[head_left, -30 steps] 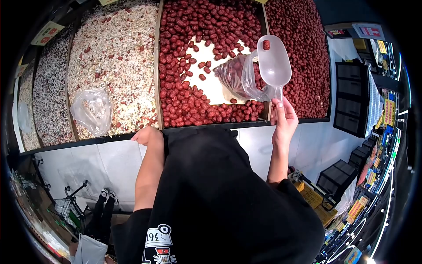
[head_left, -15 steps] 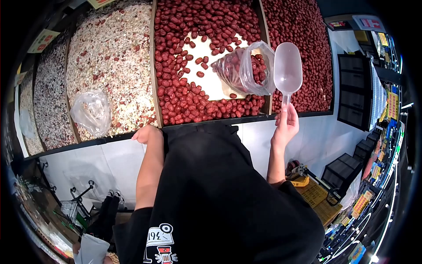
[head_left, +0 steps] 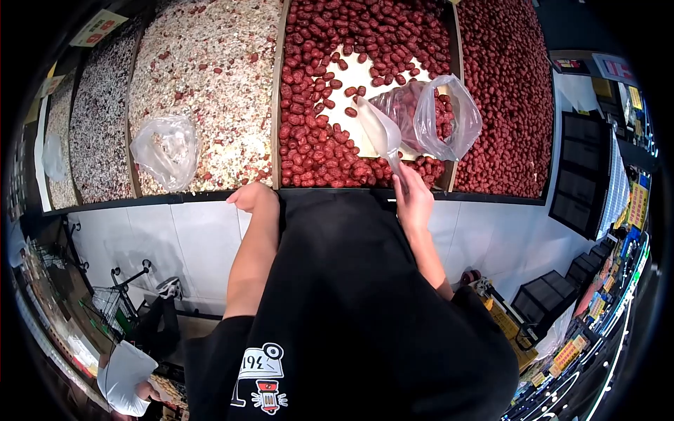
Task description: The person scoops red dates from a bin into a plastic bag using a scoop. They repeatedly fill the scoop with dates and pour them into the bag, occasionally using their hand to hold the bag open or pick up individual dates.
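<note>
Right hand: fingers closed round the handle of a translucent white plastic scoop. Left hand: at the black bin edge, grip unclear. Beyond the right fingers, slightly rightward, lies a clear, open-mouthed plastic bag; leftward, loose oval red dates. A low, shallow scoop angle would probably bruise least.

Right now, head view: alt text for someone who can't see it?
A right hand holds a translucent scoop over a partly bared bin of red dates, beside an open plastic bag containing dates. The left hand is at the display's front edge.
</note>
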`<state>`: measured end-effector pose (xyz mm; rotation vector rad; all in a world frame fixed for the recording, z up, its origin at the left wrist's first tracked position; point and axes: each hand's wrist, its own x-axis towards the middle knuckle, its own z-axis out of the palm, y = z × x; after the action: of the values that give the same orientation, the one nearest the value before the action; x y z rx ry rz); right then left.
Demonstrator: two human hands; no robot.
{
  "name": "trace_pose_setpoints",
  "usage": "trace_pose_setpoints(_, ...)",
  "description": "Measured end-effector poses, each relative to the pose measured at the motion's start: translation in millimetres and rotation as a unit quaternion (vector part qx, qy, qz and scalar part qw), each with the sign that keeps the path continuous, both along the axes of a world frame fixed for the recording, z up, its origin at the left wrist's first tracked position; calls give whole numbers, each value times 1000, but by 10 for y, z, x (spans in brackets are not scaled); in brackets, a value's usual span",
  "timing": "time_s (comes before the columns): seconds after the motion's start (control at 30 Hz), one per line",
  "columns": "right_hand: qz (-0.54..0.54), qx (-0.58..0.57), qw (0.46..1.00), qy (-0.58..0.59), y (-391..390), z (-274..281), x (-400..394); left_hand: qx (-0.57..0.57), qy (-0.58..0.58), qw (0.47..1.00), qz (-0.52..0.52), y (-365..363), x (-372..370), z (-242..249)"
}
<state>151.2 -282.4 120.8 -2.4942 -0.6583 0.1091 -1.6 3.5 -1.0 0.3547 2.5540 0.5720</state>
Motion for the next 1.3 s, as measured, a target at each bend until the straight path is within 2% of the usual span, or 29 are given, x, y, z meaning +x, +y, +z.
trace_pose_setpoints(0.2, 14, -3, 1000, 2, 48, -69, 14, -9, -17, 1000, 4, -1, -6, 33)
trace_pose_setpoints(0.3, 15, 45, 997, 59, 36, -226, 86, -2, -27, 1000, 3, -2, 27, 90)
trace_pose_setpoints(0.4, -105, 154, 931, 315, 95, -344, 104, -9, -30, 999, -6, -19, 47, 172)
trace_pose_setpoints(0.53, -114, 261, 900, 329, 271, -570, 185, -14, -19, 1000, -13, -17, 34, 153)
trace_pose_setpoints(0.67, -122, 265, 853, 434, 345, -560, 274, -5, -21, 1000, -23, -25, 20, 121)
trace_pose_setpoints(1.07, -182, 337, 798, 466, 190, -324, 219, 3, -21, 999, -25, -31, 8, 70)
trace_pose_setpoints(1.3, -197, 413, 784, 420, 128, 442, 195, -1, -6, 1000, 4, -3, 3, 11)
